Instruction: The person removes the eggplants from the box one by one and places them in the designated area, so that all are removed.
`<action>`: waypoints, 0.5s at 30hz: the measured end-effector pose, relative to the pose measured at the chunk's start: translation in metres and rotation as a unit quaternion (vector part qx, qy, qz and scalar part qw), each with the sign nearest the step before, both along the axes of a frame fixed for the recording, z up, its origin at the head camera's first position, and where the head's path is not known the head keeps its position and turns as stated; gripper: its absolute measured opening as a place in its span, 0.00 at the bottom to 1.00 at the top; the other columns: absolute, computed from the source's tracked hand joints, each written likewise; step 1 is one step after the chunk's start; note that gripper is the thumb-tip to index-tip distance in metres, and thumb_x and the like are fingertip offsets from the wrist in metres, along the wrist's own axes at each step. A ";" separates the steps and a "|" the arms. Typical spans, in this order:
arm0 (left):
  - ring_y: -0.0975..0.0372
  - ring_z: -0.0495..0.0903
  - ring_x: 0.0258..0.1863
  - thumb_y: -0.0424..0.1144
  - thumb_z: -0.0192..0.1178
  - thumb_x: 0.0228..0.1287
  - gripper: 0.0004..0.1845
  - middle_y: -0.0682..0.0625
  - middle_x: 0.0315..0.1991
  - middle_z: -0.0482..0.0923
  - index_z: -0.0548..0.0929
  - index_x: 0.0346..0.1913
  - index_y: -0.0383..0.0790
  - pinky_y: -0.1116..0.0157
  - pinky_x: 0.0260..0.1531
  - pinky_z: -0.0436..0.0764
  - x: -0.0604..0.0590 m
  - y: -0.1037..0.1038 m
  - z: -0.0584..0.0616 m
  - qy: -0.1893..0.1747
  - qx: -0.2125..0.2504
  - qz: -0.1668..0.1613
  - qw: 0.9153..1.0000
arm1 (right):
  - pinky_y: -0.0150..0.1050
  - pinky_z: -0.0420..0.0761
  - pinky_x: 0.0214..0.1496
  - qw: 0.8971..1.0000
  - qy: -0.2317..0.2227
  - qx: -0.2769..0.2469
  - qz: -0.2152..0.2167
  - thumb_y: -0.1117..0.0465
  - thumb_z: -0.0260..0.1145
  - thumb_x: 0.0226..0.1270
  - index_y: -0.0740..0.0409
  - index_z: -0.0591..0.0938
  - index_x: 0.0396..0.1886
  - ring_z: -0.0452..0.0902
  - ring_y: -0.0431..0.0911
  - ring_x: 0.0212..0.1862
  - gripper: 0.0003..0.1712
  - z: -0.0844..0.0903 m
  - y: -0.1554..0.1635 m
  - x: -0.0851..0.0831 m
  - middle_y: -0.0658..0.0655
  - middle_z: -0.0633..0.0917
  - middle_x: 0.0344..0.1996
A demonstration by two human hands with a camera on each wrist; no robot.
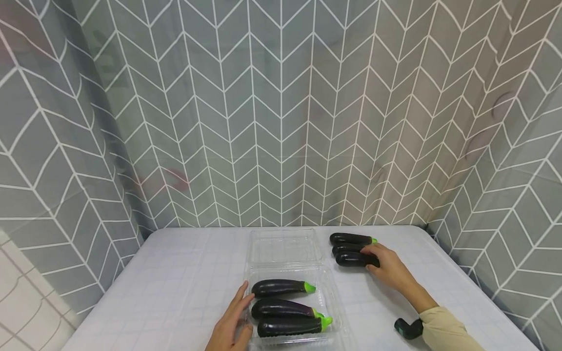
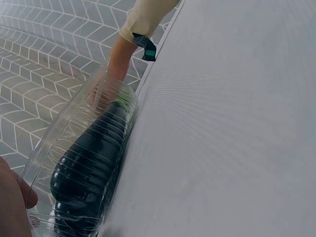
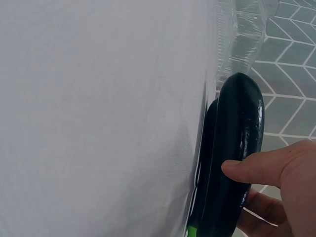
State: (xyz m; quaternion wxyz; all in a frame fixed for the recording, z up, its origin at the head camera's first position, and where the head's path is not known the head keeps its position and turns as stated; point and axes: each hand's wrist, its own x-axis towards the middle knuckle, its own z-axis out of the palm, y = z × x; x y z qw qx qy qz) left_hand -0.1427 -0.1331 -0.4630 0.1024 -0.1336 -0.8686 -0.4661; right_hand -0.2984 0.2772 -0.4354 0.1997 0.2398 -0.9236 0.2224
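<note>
On the right of the table, three dark eggplants lie side by side. My right hand [image 1: 390, 268] grips the nearest eggplant [image 1: 350, 259] near its stem end; the right wrist view shows the thumb [image 3: 242, 170] on one side of it and fingers on the other. Behind it are a middle eggplant [image 1: 344, 249] and a far eggplant [image 1: 349, 238]. A clear plastic clamshell box [image 1: 331, 292] holds three more: a back eggplant [image 1: 278, 287], a second eggplant [image 1: 281, 308] and a front eggplant [image 1: 287, 327]. My left hand [image 1: 230, 321] rests at the box's left edge, fingers extended.
The box's lid [image 1: 285, 247] lies folded back toward the far edge of the white-covered table [image 1: 175, 287]. A dark device [image 1: 409, 328] is at the right wrist, by the beige sleeve [image 1: 448, 329]. Grey patterned curtains [image 1: 281, 122] enclose the back and sides.
</note>
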 end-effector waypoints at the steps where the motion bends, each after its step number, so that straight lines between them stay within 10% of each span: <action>1: 0.50 0.59 0.66 0.26 0.51 0.56 0.30 0.48 0.72 0.51 0.67 0.65 0.38 0.48 0.52 0.71 0.000 0.000 0.000 -0.001 -0.001 0.000 1.000 | 0.53 0.72 0.54 1.000 -0.001 0.000 0.001 0.72 0.71 0.46 0.62 0.81 0.46 0.73 0.55 0.53 0.22 0.000 0.000 0.000 0.57 0.80 0.45; 15: 0.50 0.59 0.65 0.26 0.51 0.56 0.30 0.48 0.72 0.50 0.67 0.66 0.38 0.49 0.51 0.72 0.001 0.001 -0.001 -0.016 0.003 0.004 1.000 | 0.53 0.74 0.51 1.000 -0.010 0.007 0.007 0.73 0.71 0.45 0.64 0.81 0.45 0.76 0.56 0.49 0.22 -0.005 0.003 -0.001 0.58 0.81 0.42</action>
